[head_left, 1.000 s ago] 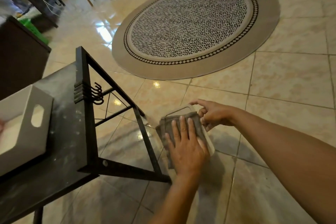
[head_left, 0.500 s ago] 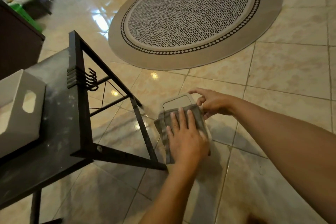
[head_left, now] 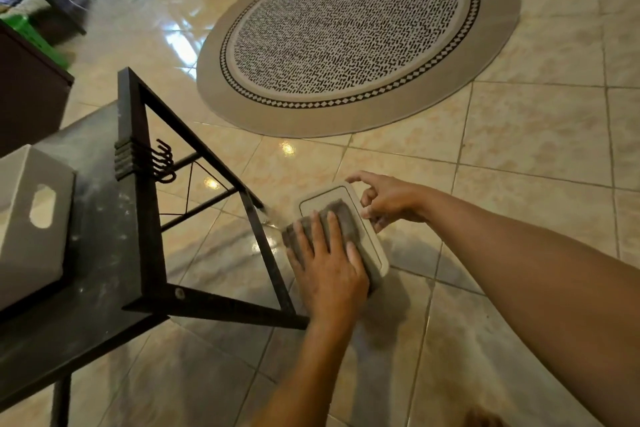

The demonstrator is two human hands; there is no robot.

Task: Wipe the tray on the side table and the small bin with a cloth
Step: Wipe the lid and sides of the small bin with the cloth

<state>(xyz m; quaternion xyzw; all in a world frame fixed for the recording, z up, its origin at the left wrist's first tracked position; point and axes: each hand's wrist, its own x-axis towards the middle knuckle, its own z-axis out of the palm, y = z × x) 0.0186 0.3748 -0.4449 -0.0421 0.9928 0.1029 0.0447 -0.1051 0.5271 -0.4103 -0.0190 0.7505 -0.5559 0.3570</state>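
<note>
The small bin [head_left: 375, 246] stands on the floor just right of the side table [head_left: 100, 253]; I see its white lid from above. A grey cloth [head_left: 341, 215] lies on the lid, and my left hand [head_left: 329, 270] presses flat on it, covering the lid's near half. My right hand [head_left: 391, 201] rests at the bin's right rim, fingers curled against it and the index finger raised. The white tray [head_left: 20, 236], with a cut-out handle, sits on the dark side table at the far left, partly out of frame.
The table's black metal frame [head_left: 263, 246] with hooks [head_left: 162, 163] runs close beside the bin's left side. A round patterned rug [head_left: 356, 31] lies on the glossy tiled floor beyond. Dark furniture [head_left: 31, 90] and a green item [head_left: 24, 31] stand at the upper left.
My left hand has slid the cloth along the lid toward me, baring the lid's far end. My right hand has shifted along the bin's right rim, its index finger lifting.
</note>
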